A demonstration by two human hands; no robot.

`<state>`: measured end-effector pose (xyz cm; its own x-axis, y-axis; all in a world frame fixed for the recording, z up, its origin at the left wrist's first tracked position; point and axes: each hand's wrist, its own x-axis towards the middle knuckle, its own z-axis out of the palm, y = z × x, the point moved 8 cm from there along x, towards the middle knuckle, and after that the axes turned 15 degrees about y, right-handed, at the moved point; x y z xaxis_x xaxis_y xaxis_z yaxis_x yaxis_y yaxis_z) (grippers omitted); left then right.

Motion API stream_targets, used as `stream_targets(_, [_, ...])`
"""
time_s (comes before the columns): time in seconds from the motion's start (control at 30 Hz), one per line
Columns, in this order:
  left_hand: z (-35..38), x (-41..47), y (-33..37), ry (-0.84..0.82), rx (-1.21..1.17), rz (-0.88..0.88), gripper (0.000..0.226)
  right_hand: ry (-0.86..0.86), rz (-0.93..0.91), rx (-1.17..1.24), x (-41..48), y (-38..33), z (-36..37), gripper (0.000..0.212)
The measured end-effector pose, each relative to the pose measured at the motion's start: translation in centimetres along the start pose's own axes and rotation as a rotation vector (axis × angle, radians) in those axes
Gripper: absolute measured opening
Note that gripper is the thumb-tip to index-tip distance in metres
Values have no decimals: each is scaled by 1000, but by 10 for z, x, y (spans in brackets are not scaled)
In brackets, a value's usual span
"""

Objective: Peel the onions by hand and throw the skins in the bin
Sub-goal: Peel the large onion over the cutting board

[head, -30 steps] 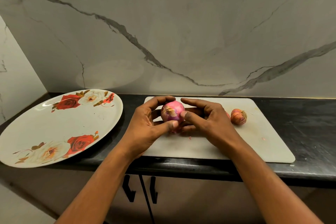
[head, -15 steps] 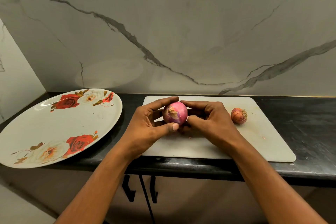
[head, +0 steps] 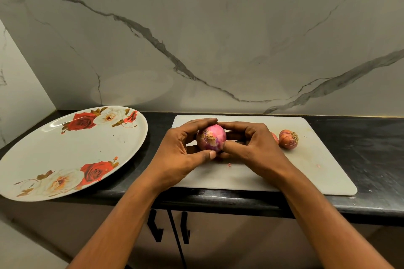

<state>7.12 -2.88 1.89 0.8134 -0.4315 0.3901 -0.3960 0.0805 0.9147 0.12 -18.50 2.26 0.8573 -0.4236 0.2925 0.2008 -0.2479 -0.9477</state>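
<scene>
- Since a second ago the right hand point(head: 255, 148) has curled in closer, and its fingers, which were stretched out then, now bend over the top of the onion point(head: 211, 137).
- The brown patch on the onion has turned a tiny bit toward 3 o'clock.
- At 9 o'clock from the hands, a big round plate point(head: 65, 153) with red and white roses lies on the black counter point(head: 371, 148). Its near edge sticks out past the counter's front.
- The left hand point(head: 181, 155) grips the onion from the 9 o'clock side. Its fingers curve over the top and its thumb point(head: 208, 155) sits under the front.
- The onion is pink and shiny, with a torn brown bit of skin on the side we see. It is held between both hands over the middle of the pale cutting board point(head: 306, 170). I cannot tell if it touches the board.
- The right hand grips the onion from the 3 o'clock side, and its thumb point(head: 227, 144) presses on the front of the onion.
- A tiny pink scrap point(head: 229, 165) lies on the board at 6 o'clock from the onion.
- Something pink peeks out just behind the right hand, mostly hidden.
- A small onion point(head: 288, 138) with its brown skin on lies on the board at 3 o'clock from the hands, apart from them.
- Two black handles point(head: 155, 227) hang on the cupboard doors under the counter.
</scene>
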Motion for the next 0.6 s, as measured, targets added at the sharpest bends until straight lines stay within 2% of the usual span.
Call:
stream_targets(0.1, [-2,0,-1,8,-52,-24,68,14,-9,5,1,2,0,44])
stream_targets(0.6, [-1,0,-1,4,0,-14,69,-2,-3,-6,1,3,1,46])
